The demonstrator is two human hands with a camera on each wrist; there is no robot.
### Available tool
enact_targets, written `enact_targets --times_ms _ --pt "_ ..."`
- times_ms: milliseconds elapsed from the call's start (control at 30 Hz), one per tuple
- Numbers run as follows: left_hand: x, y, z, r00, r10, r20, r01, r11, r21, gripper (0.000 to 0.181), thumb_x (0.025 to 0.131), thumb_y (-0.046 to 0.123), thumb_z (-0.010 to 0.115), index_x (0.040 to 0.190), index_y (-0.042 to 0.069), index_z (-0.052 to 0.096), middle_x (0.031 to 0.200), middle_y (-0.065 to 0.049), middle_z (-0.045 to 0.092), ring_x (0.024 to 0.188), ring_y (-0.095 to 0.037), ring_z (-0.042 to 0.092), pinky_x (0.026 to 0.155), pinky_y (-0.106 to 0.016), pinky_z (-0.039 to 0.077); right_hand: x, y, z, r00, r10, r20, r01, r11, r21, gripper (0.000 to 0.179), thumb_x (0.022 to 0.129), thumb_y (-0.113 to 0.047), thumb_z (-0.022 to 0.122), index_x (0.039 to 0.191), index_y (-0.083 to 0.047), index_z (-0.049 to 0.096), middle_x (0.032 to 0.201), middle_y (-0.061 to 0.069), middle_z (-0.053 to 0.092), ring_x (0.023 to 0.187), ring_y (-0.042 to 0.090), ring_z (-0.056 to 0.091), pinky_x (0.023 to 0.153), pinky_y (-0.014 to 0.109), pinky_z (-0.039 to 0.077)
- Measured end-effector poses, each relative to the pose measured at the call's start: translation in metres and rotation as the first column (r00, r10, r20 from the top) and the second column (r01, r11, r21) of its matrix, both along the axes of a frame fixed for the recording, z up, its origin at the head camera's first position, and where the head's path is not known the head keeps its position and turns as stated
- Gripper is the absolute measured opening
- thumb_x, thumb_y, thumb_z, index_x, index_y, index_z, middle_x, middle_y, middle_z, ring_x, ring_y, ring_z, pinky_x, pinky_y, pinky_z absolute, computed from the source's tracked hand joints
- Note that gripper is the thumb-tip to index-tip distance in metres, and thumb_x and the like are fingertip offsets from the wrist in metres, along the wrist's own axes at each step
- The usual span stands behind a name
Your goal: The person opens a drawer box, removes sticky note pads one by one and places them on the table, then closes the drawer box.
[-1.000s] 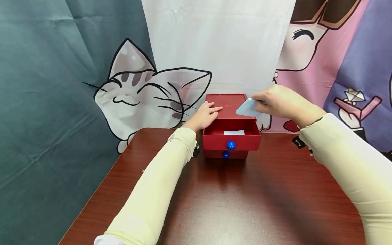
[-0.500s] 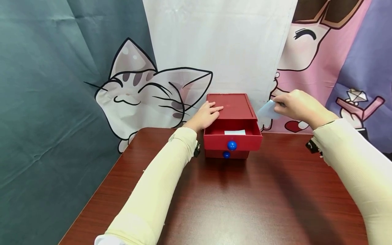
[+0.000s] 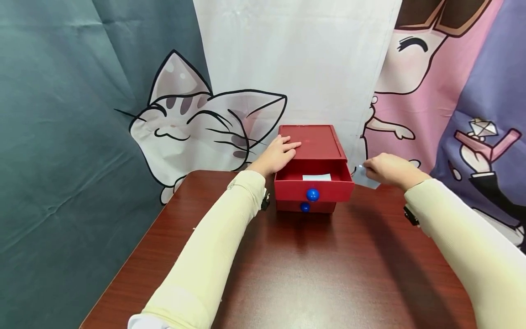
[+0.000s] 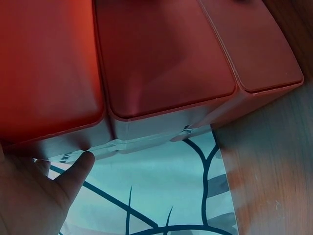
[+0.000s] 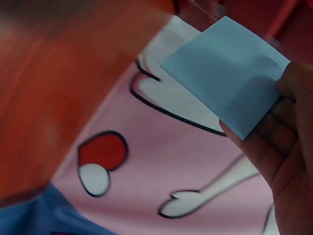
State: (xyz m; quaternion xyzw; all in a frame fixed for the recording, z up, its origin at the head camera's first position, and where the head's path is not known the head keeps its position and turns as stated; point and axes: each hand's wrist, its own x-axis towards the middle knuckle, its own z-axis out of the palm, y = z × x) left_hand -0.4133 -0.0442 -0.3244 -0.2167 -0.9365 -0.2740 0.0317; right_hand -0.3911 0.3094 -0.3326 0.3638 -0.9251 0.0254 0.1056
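A small red drawer box [image 3: 314,139] stands at the back of the table, its upper drawer [image 3: 289,191] pulled out and its lower one closed. My left hand [image 3: 274,155] rests with spread fingers on the left side of the box top; in the left wrist view the thumb [image 4: 78,171] lies along the box edge. Inside the upper drawer lies a pale slip of paper [image 3: 316,177]. To the right of the box, my right hand [image 3: 390,170] pinches a light-blue square of paper [image 5: 225,73] between thumb and fingers, above the table.
Two blue knobs, an upper one [image 3: 313,194] and a lower one [image 3: 305,207], stick out from the drawer fronts. The brown wooden table [image 3: 312,269] reaches back to a cartoon-printed cloth [image 3: 304,59]. A dark green cloth [image 3: 74,137] hangs at the left.
My right hand has carried the light-blue paper from over the box top to the right, then lower beside the box. The left hand stays on the box; the drawer has not moved.
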Motion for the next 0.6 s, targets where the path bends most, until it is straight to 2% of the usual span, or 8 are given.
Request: enact_targets --times_ms 133,300,433,600 --pt "-0.001 0.0 -0.001 1.0 0.011 0.01 -0.011 1.0 0.013 0.046 0.105 0.034 0.04 0.15 0.029 0.052 0.165 -0.004 0.029 0.156 -0.027 0.005 0.124 -0.045 0.016 -0.003 -0.002 -0.022 0.999 -0.004 0.053 0.003 1.0 0.006 0.027 0.087 0.002 0.06 0.069 -0.015 0.049 0.059 -0.007 0.039 0.054 0.011 0.04 0.054 0.031 0.037" --pt "-0.003 0.002 -0.002 1.0 0.015 0.011 -0.015 1.0 0.013 0.046 0.105 0.034 0.04 0.149 0.03 0.053 0.165 -0.004 0.029 0.156 -0.026 0.005 0.124 -0.045 0.016 -0.004 -0.005 -0.05 0.999 0.004 0.046 -0.005 1.0 0.021 0.022 0.085 0.001 0.062 0.072 -0.014 0.053 0.059 -0.007 0.042 0.053 0.012 0.042 0.052 0.033 0.04" --pt "-0.003 0.002 -0.002 1.0 0.008 0.006 -0.008 1.0 0.005 0.046 0.105 0.034 0.04 0.149 0.03 0.052 0.165 -0.004 0.029 0.156 -0.027 0.005 0.124 -0.045 0.016 -0.004 -0.01 -0.069 1.0 -0.012 0.002 0.012 0.999 0.048 0.024 0.082 0.001 0.063 0.068 -0.015 0.051 0.057 -0.005 0.047 0.05 0.015 0.045 0.049 0.04 0.044" --pt "-0.003 0.001 -0.001 1.0 -0.002 -0.001 0.002 1.0 0.006 0.047 0.104 0.032 0.039 0.149 0.028 0.053 0.164 -0.005 0.029 0.156 -0.029 0.005 0.123 -0.046 0.016 -0.002 -0.013 -0.088 0.997 -0.007 -0.078 0.013 0.997 0.077 0.028 0.081 0.001 0.067 0.063 -0.015 0.052 0.058 0.002 0.058 0.053 0.025 0.06 0.052 0.049 0.052"
